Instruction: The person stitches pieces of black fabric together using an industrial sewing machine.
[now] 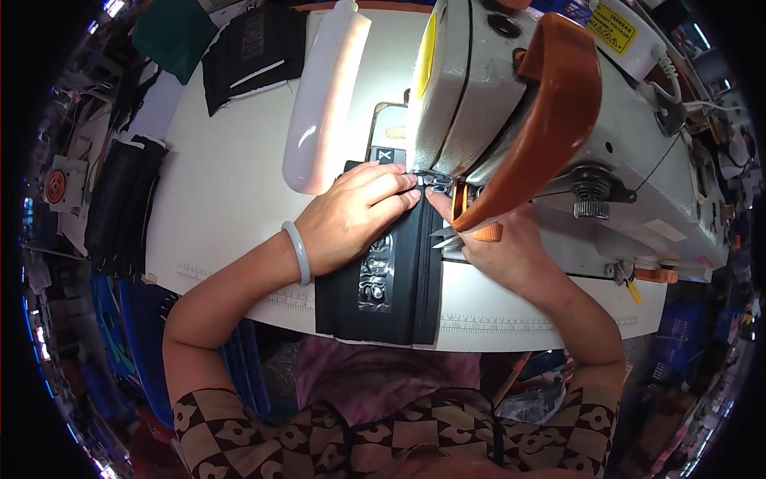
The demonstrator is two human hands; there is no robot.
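Observation:
A black fabric piece [335, 299] with a zipper-like strip [425, 263] and a clear printed panel [377, 275] lies under the sewing machine's head [471, 88]. My left hand [355, 207] rests on top of it, fingers stretched towards the presser foot [435, 180]. On the other side, my right hand [503, 243] has a fingertip by the foot, touching the strip's edge. Small scissors [447, 238] poke out from under that palm, blades pointing left; the hand appears closed around them. Part of the right hand is hidden behind the machine's orange guard [570, 88].
A long white lamp [315, 120] stands left of the machine head. More black fabric pieces lie at the back [255, 52] and at the left edge [124, 203]. A printed ruler [542, 321] runs along the table's front. A tension dial [590, 206] sticks out at right.

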